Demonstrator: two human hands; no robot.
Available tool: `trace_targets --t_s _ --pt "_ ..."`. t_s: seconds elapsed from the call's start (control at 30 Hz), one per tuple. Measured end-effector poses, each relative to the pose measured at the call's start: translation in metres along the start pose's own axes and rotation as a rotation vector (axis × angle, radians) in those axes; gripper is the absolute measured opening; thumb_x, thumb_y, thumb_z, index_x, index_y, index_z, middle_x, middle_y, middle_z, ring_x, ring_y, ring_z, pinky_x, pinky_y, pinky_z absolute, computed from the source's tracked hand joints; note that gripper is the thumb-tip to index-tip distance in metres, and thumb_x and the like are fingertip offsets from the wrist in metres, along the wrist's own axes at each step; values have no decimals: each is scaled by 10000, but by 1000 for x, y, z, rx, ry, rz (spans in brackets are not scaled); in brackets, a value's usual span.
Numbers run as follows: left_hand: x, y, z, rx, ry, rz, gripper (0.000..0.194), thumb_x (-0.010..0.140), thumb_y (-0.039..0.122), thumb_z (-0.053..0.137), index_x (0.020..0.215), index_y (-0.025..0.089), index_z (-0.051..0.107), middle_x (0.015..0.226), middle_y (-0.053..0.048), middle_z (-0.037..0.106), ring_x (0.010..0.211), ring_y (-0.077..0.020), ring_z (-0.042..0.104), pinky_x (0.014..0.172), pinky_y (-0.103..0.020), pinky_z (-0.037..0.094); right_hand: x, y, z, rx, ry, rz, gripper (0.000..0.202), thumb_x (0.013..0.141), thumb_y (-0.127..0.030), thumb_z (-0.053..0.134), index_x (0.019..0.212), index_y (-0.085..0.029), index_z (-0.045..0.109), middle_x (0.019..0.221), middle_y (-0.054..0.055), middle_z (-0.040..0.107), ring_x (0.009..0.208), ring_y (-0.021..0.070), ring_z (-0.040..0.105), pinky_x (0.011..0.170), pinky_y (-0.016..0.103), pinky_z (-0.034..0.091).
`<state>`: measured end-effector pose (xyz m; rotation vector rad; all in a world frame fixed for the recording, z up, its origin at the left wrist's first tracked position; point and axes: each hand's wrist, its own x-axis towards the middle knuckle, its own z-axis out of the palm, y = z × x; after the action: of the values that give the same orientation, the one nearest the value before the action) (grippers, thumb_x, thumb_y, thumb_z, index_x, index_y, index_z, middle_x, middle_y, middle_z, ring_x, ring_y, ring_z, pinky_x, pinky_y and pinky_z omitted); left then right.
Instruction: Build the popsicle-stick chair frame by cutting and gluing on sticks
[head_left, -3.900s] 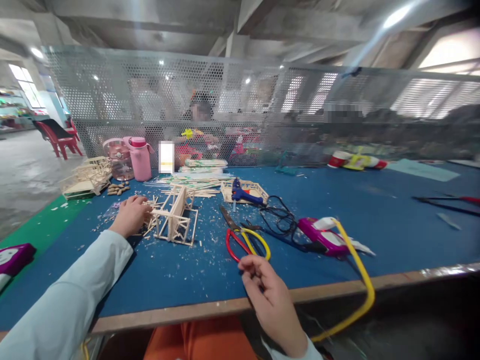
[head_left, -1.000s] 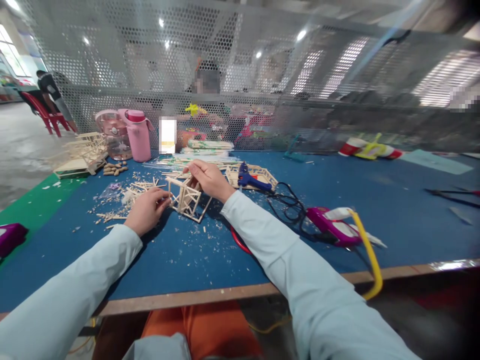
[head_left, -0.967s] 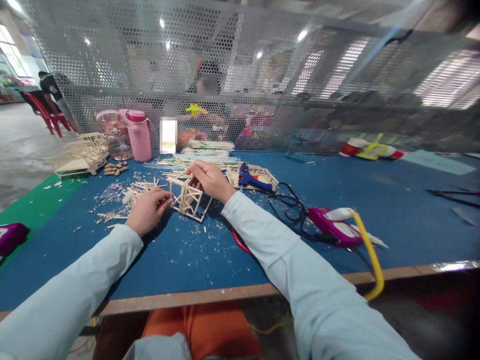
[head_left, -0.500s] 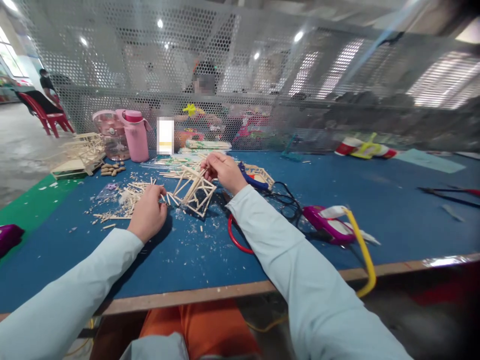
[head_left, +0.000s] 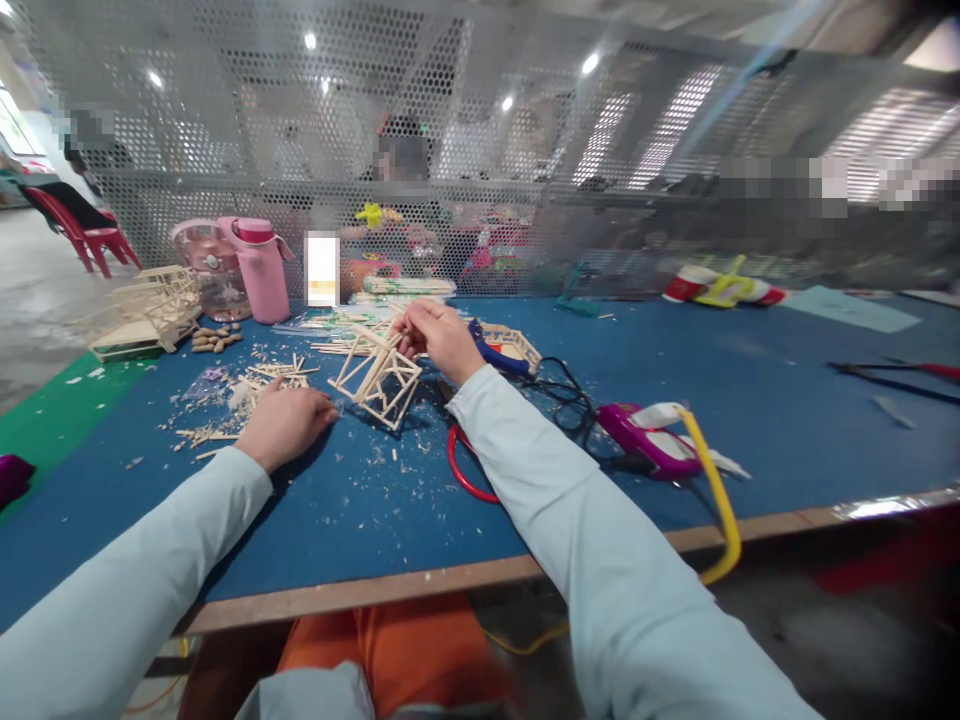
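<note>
Pinched at its upper right corner, a small lattice frame of thin wooden sticks [head_left: 382, 378] tilts over the blue table [head_left: 420, 520]. My right hand [head_left: 441, 338] is closed on it. My left hand [head_left: 291, 422] rests low over the table to the left of the frame, fingers together and pointing right; whatever its fingertips hold, if anything, is too small to make out. Behind and beside it spreads a heap of short stick pieces [head_left: 289, 372]. Longer sticks [head_left: 337, 330] lie in a bundle behind the frame.
Red-handled scissors [head_left: 469, 490] lie beneath my right forearm. A purple glue gun [head_left: 652, 445] with a yellow strip is to the right, near blue-handled pliers [head_left: 502, 360]. Pink bottles [head_left: 262, 270], peanuts [head_left: 216, 338] and a stick model [head_left: 150, 315] stand at the back left. A person sits behind the mesh.
My left hand has turned flatter, its fingers now pointing right, and the small sticks by its fingertips no longer show. My right hand still holds the frame. The view has shifted slightly.
</note>
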<state>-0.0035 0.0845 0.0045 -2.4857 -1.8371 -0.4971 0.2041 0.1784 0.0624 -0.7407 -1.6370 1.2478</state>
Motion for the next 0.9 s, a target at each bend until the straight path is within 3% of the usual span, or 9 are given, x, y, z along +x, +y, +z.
trace_targets --t_s 0.1,0.2,0.4,0.53,0.67,0.8,0.9 --pt "-4 -12 -10 35 97 -153 316 827 242 435 898 165 734 1019 -173 736 942 -369 679 1003 -635 321 -1 2 5 3 -20 12 320 930 -366 485 686 -164 527 512 -43 582 417 59 561 425 148 468" --pt "-6 -18 -14 8 175 -235 384 784 214 427 1035 115 700 1099 -207 703 1015 -378 650 923 -550 439 -2 3 9 1 -45 22 307 945 -311 452 689 -162 533 517 -39 587 430 60 569 442 151 478" --pt "-3 -5 -5 -164 186 -181 464 827 279 404 1210 124 615 1167 -131 696 1085 -266 640 947 -388 481 -2 4 14 -26 -84 37 302 950 -271 437 688 -159 538 503 -45 563 433 62 564 455 158 484" --pt "0 5 0 -264 118 -95 385 843 365 440 1086 188 680 1077 -77 738 951 -232 686 859 -329 516 -2 7 15 -43 -102 33 311 953 -303 435 696 -160 536 510 -41 568 438 64 562 460 161 478" --pt "1 3 0 -302 98 -94 329 835 378 453 904 195 718 916 -73 765 820 -230 692 776 -318 518 -5 11 21 -68 -140 27 321 942 -359 463 708 -157 549 515 -40 567 441 60 554 469 162 476" --pt "-1 -3 2 -308 103 -125 335 815 385 463 895 194 726 881 -80 767 778 -234 685 745 -322 510 -7 13 28 -100 -137 2 321 920 -405 500 723 -161 570 563 -33 568 491 62 555 454 155 457" --pt "0 -5 2 -312 104 -141 325 798 380 477 891 203 733 868 -69 767 770 -238 684 740 -325 508 -6 7 26 -127 -60 -47 279 890 -415 553 750 -176 577 634 -29 564 550 70 556 429 149 423"
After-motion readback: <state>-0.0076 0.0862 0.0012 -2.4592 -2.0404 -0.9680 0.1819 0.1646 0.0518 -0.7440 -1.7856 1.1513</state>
